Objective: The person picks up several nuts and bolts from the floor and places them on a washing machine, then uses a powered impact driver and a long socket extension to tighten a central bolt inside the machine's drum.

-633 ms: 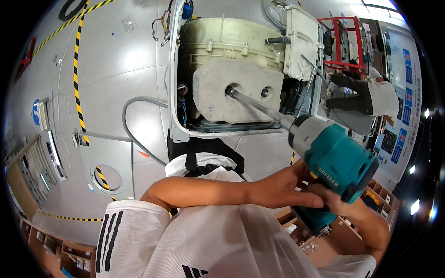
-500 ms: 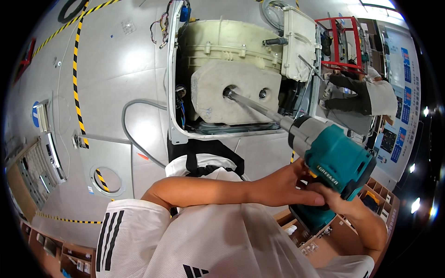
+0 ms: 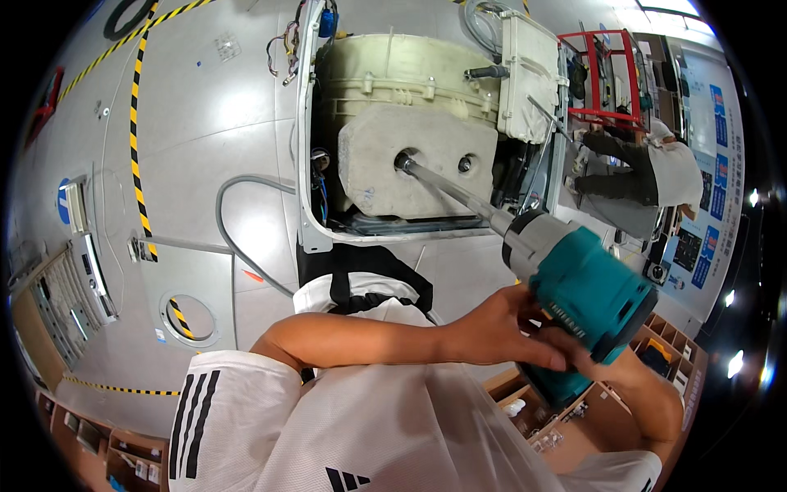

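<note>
1. Teal power drill (image 3: pixel 586 283), near right, clasped in left hand (image 3: pixel 512 328) and right hand (image 3: pixel 584 354), closed round the handle, some fingers hidden.
2. Left, on the floor: grey panel (image 3: pixel 193 271), round hole; grey hose (image 3: pixel 219 211) beyond.
3. Silver shaft (image 3: pixel 455 191) into left hole of concrete block (image 3: pixel 369 180), blocking part of cream tub (image 3: pixel 402 61).
4. Far right: red frame (image 3: pixel 634 78), co-worker (image 3: pixel 682 174).
5. Since earlier: drill swung slightly left; shaft tip unmoved.

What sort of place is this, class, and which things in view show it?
Probably a repair workshop or training room: an opened appliance with a pale heavy-looking block, a teal power driver reaching into it, and yellow-and-black striped floor tape.
</note>
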Tool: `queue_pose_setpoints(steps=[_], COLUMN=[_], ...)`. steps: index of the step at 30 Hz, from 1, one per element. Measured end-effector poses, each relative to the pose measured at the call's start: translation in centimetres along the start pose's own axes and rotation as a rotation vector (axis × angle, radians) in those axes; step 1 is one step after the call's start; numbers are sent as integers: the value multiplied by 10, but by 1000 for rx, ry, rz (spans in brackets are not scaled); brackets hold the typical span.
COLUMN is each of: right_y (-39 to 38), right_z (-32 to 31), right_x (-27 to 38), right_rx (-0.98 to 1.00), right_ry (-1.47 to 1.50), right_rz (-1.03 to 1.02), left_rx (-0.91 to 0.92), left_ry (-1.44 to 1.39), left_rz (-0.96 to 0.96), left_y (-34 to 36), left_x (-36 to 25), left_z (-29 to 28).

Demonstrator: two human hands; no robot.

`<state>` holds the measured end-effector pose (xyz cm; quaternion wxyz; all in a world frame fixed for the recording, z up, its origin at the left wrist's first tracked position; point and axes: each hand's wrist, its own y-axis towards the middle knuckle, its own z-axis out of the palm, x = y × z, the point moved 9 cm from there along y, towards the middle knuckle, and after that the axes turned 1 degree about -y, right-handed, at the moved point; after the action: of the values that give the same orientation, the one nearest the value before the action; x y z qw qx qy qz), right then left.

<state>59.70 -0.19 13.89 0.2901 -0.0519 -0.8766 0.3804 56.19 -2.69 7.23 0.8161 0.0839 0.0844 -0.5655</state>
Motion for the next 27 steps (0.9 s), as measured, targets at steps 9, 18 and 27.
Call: queue_pose_setpoints(steps=[9,18,27], right_y=[-2,-4,-5], right_z=[5,-1,-4], right_x=[-3,16,-2], right_rx=[-4,9,-125], right_ry=[229,-126,93], right_rz=[87,-118,-19], left_rx=[-19,48,27], left_ry=[45,48,80], left_rz=[24,-2,-11], left_y=[-1,-2,6], left_x=[7,4,9], left_z=[-4,4,-1])
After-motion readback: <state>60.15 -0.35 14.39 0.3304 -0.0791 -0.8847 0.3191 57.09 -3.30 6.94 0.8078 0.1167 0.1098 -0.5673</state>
